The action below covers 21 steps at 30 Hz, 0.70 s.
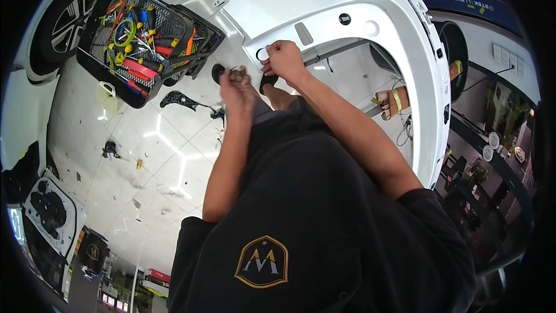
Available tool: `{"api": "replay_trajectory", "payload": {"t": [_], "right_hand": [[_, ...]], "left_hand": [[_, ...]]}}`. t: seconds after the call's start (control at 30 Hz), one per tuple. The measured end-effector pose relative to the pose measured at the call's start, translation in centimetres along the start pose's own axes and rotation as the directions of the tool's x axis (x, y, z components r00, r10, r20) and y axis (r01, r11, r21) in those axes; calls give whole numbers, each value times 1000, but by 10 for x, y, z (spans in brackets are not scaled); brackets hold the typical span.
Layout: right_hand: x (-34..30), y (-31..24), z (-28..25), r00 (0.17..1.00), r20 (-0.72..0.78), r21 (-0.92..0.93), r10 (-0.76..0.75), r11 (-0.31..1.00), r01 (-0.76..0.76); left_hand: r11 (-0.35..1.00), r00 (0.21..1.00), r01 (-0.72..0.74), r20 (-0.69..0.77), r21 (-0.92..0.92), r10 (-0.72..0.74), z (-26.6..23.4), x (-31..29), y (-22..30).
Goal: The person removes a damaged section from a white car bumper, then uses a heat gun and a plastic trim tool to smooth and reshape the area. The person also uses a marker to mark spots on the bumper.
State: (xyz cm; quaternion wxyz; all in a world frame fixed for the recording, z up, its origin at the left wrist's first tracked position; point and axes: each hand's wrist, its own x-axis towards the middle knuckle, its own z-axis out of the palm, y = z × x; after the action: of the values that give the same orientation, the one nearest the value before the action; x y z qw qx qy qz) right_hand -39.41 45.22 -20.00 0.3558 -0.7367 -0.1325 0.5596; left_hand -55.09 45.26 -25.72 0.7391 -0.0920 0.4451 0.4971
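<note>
A large white car body panel point(278, 0) stands in front of me, with a big curved opening, a slot and several round holes. My right hand point(284, 59) is closed at the panel's near left end, fingers pinched together beside a black-rimmed round spot point(262, 54). Whatever lies between those fingers, if anything, is hidden. Just to its left, my left hand point(236, 84) is raised above the floor with curled fingers. Motion smears it, so I cannot make out its grip.
At the far left a black mesh tool cart point(87, 61) holds screwdrivers, pliers and other hand tools. Beyond it is a car wheel point(69, 20). Black plastic parts point(179, 100) lie on the tiled floor. A padded, yellow-taped support point(395, 102) shows through the panel's opening.
</note>
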Motion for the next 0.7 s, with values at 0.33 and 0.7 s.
{"api": "replay_trajectory", "payload": {"t": [0.33,0.7], "right_hand": [[-15,-9,-8,994,106,-35,31,999,-27],[-89,72,-39,988,-115,268,106,961,-72]], "left_hand": [[479,993,-111,116,871,20,-50,-7,121],[-244,840,-539,537,806,-80,-124,63,246]]}}
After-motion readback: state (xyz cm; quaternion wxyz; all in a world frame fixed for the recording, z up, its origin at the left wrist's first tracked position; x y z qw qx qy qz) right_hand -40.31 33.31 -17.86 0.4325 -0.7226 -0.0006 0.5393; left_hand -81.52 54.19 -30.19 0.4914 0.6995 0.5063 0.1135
